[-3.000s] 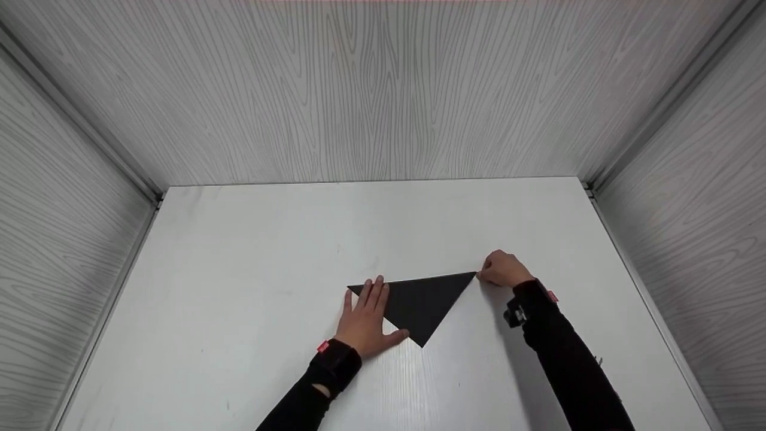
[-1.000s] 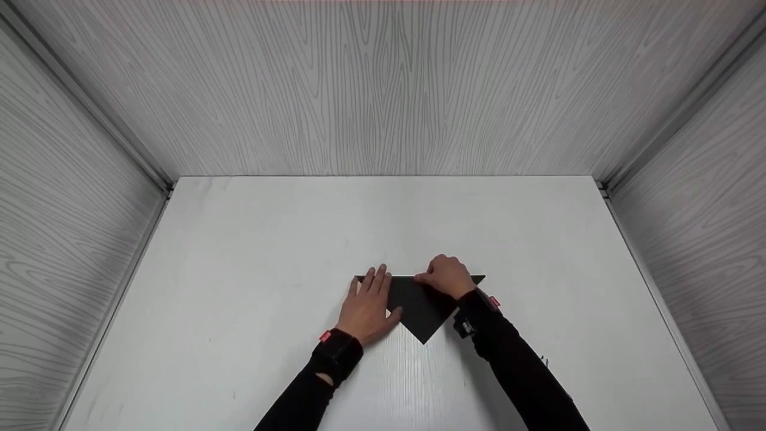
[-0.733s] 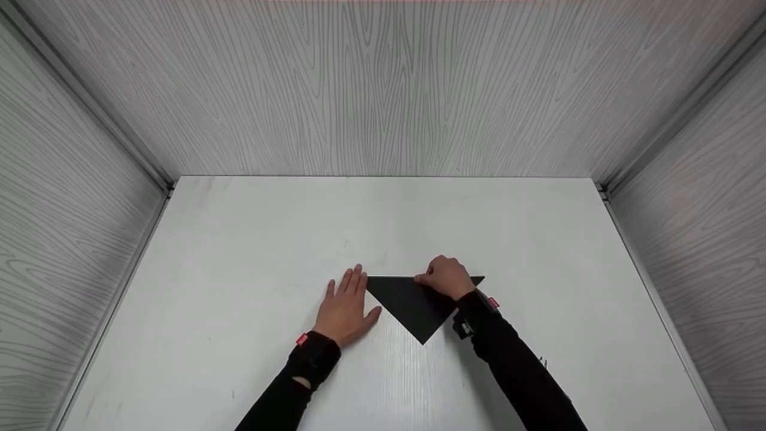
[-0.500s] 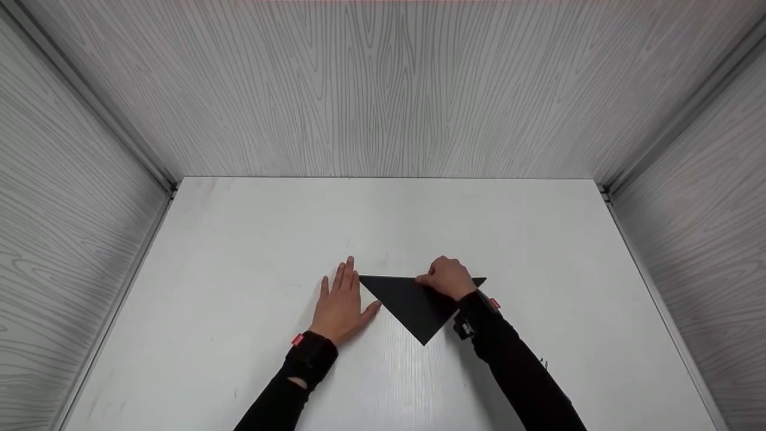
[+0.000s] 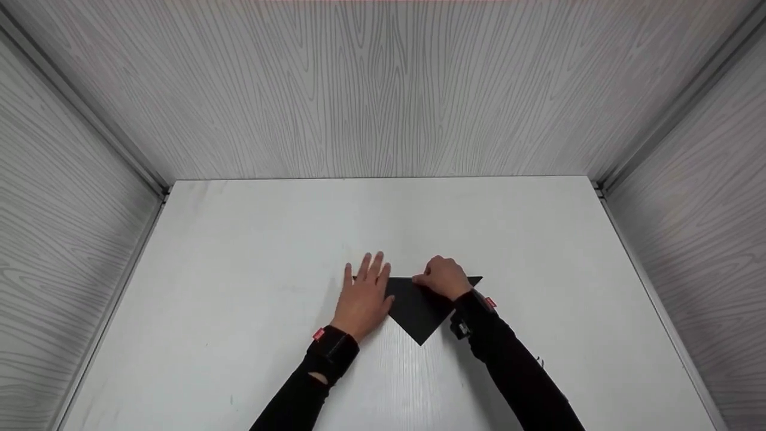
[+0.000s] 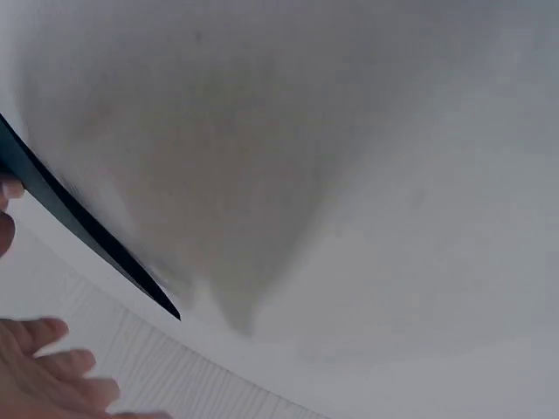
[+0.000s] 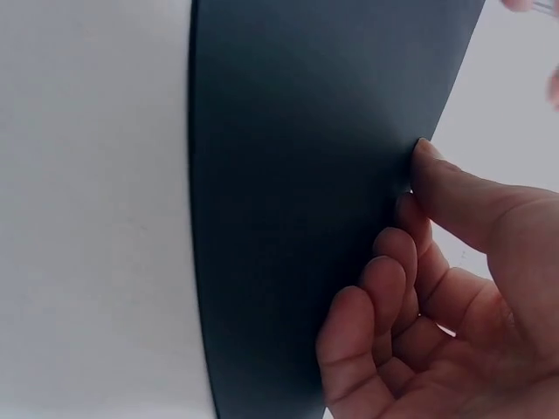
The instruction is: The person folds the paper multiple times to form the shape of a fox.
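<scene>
A sheet of black paper (image 5: 419, 305), folded into a triangle, lies on the white table with one point towards me. My right hand (image 5: 444, 277) pinches its far long edge near the middle; in the right wrist view the thumb (image 7: 458, 196) lies at that edge and the other fingers are curled against the paper. My left hand (image 5: 362, 299) hovers over the triangle's left part with fingers spread, covering most of that corner. In the left wrist view this hand (image 6: 57, 375) shows apart from the slim paper corner (image 6: 113, 249).
The white tabletop (image 5: 251, 257) stretches around the paper. Grey wood-grain panels stand at the back (image 5: 383, 90), at the left (image 5: 66, 227) and at the right (image 5: 694, 197). Black wrist straps sit on both forearms.
Three seconds ago my right hand was at the right corner; it has since moved left along the edge. My left hand slid left off the paper, then came back right over it.
</scene>
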A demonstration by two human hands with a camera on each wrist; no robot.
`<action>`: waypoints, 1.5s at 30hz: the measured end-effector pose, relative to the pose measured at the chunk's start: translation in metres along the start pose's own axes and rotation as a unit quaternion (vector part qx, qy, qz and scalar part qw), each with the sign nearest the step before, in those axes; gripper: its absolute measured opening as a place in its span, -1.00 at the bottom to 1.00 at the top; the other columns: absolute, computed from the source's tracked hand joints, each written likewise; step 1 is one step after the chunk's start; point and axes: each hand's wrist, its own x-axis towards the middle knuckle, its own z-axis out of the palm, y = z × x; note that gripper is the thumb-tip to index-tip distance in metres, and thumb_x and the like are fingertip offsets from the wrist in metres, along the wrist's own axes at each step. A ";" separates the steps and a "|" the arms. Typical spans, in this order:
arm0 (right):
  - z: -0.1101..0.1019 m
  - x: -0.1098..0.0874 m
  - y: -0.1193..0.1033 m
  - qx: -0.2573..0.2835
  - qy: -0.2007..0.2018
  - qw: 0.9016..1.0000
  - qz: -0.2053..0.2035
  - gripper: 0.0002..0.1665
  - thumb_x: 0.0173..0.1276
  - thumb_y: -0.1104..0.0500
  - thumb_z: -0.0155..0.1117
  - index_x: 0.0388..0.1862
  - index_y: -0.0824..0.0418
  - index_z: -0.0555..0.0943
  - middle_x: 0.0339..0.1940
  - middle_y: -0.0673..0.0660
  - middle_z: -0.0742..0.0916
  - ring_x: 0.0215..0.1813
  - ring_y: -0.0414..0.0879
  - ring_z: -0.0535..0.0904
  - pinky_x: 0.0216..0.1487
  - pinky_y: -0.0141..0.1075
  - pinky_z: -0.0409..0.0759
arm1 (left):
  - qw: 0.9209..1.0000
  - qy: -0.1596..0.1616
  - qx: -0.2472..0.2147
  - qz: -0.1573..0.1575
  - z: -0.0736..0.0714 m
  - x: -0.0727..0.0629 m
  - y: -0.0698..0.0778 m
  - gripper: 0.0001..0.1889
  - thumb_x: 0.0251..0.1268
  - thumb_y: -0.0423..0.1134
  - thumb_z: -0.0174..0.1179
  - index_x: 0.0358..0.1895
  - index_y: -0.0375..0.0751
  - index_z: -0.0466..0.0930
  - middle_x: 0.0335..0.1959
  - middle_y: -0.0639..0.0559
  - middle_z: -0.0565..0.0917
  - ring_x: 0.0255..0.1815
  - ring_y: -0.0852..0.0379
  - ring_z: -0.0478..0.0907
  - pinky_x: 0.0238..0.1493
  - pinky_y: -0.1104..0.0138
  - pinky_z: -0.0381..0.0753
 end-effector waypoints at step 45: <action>-0.052 -0.020 0.060 -0.051 0.024 0.998 -0.037 -0.62 0.55 0.01 0.25 -0.01 0.30 0.74 -0.10 0.22 0.76 -0.06 0.12 0.68 0.00 0.02 0.63 | 0.992 -0.079 -0.095 0.007 0.011 -0.005 0.017 -0.26 0.54 0.22 0.08 0.63 -0.03 0.24 0.66 -0.12 0.15 0.66 -0.23 0.01 0.53 -0.26 0.04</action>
